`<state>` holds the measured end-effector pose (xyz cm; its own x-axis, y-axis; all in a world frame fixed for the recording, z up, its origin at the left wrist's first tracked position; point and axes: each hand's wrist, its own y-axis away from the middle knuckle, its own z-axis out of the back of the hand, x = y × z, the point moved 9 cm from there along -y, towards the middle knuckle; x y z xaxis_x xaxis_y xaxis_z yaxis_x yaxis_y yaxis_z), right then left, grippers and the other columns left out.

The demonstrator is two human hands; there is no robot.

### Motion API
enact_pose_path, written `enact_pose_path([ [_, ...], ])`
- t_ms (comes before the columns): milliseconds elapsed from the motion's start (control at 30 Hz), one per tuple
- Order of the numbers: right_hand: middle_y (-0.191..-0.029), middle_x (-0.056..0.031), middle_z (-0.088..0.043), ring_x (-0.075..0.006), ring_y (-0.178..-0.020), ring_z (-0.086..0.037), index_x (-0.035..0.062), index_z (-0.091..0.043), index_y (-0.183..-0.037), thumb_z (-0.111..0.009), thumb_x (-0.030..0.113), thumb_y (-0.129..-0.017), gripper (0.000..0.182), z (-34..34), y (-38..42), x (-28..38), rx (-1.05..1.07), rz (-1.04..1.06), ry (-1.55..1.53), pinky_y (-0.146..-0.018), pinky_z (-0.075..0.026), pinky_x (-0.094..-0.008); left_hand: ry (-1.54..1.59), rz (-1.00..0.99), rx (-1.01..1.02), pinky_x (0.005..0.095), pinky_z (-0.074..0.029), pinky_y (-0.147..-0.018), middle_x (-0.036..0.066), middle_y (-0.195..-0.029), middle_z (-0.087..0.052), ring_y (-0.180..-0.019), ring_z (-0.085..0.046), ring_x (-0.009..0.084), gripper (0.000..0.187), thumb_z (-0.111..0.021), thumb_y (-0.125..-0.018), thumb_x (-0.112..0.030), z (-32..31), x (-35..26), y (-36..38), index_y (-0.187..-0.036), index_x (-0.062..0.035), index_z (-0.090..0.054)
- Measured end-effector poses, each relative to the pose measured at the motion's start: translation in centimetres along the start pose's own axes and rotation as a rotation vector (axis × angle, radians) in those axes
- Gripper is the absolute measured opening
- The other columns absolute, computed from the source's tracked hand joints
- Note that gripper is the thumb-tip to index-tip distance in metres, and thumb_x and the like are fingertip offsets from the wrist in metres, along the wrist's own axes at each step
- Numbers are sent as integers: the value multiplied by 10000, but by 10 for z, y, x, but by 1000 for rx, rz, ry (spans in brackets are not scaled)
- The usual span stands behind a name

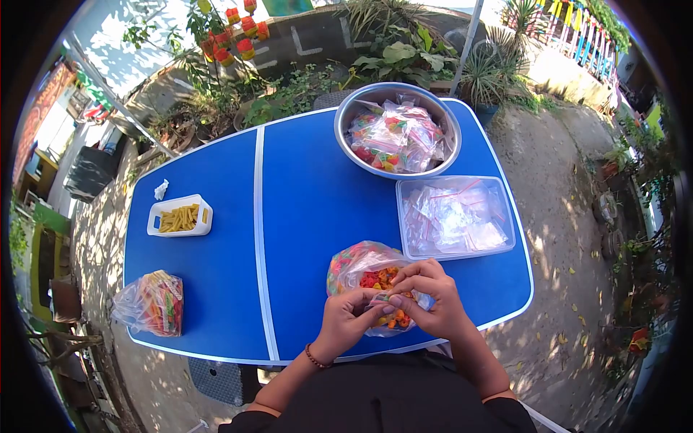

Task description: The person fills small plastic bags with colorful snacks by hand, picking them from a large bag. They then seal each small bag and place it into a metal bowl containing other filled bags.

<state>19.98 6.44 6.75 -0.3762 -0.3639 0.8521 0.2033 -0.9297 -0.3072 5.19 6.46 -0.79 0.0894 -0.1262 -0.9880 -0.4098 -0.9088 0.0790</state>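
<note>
My left hand (350, 317), with a beaded bracelet at the wrist, and my right hand (435, 303) meet above the near edge of the blue table. Their fingertips pinch a small clear plastic bag (380, 297) between them; its contents are mostly covered by my fingers. Right beneath lies an open large plastic bag (351, 261) of red, orange and yellow pieces, partly hidden by both hands. Beyond my right hand, a clear plastic box (510, 224) holds many flat, empty-looking small bags. Behind that box stands a metal bowl (342, 137) heaped with filled small bags.
On the left half of the blue table (303, 209) sit a white container (180, 232) of yellowish sticks, a crumpled white scrap (161, 189) and a plastic bag (164, 303) of colourful strips near the corner. Plants and a low wall border the far side.
</note>
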Motion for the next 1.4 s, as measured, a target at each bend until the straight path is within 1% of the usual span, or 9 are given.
enact_pose_path([
  [67, -1041, -94, -644, -266, -1017, -553, 40, -728, -906, -736, 100, -836, 92, -6, 3, -5, 58, -41, -30, -931, -446, -389, 30, 6, 8, 215, -529, -665, 53, -915, -748, -792, -665, 54, 219, -721, -950, -171, -3, -3, 0, -1072, 11, -720],
  [267, -1069, -99, -623, -276, -1047, -549, 27, -705, -897, -714, 93, -848, 83, -7, 1, 4, 132, -16, 9, -958, -433, -400, 136, 99, 103, 225, -522, -770, 53, -972, -737, -887, -660, 75, 258, -677, -984, -197, -4, 0, 0, -1139, 9, -690],
  [467, -1013, -121, -653, -192, -916, -622, -18, -686, -907, -696, 39, -862, 73, 3, 2, -6, 7, -94, -85, -799, -489, -301, 156, 97, 174, 268, -547, -879, 78, -1173, -675, -1035, -652, 110, 368, -717, -947, -143, -16, -3, 1, -1263, 8, -607],
  [567, -1002, -128, -659, -160, -848, -643, -33, -680, -912, -678, 12, -882, 54, 7, 2, -6, -19, -87, -113, -748, -504, -272, 187, 122, 162, 298, -548, -939, 97, -1176, -685, -1057, -669, 141, 441, -753, -910, -118, -15, -1, -1, -1291, 24, -580],
  [767, -907, -102, -699, -135, -800, -665, -34, -676, -963, -695, 0, -906, 69, 5, 13, -31, -127, -232, -307, -720, -536, -279, 223, 89, 195, 307, -549, -961, 121, -1224, -667, -1098, -662, 163, 454, -706, -938, -90, -17, -7, 0, -1346, 31, -548],
  [967, -904, -76, -694, -92, -881, -669, -41, -634, -1095, -685, -7, -926, 180, 9, 14, -30, -224, -283, -452, -782, -550, -243, 214, 185, 202, 333, -541, -987, 135, -1255, -653, -1139, -642, 176, 481, -674, -955, -81, -15, 6, 2, -1400, 20, -521],
  [1167, -924, -62, -685, -77, -880, -653, -39, -612, -1137, -692, 3, -926, 229, 13, 16, -33, -245, -311, -421, -783, -543, -231, 317, 117, 261, 305, -529, -993, 111, -1259, -641, -1129, -636, 142, 482, -646, -974, -65, -23, -9, 5, -1427, 7, -496],
  [1267, -907, -74, -664, -88, -811, -649, -49, -580, -1149, -662, -30, -935, 230, 14, 16, -35, -244, -314, -414, -720, -531, -223, 250, 179, 260, 301, -536, -991, 118, -1256, -641, -1110, -648, 144, 493, -641, -974, -53, -22, 1, 5, -1434, 19, -479],
  [1400, -927, -77, -664, -87, -830, -644, -47, -557, -1206, -669, -26, -929, 299, 10, 15, -34, -193, -300, -416, -741, -531, -225, 271, 179, 253, 295, -542, -980, 113, -1250, -643, -1100, -655, 146, 490, -631, -975, -38, -23, 4, 5, -1433, 30, -470],
])
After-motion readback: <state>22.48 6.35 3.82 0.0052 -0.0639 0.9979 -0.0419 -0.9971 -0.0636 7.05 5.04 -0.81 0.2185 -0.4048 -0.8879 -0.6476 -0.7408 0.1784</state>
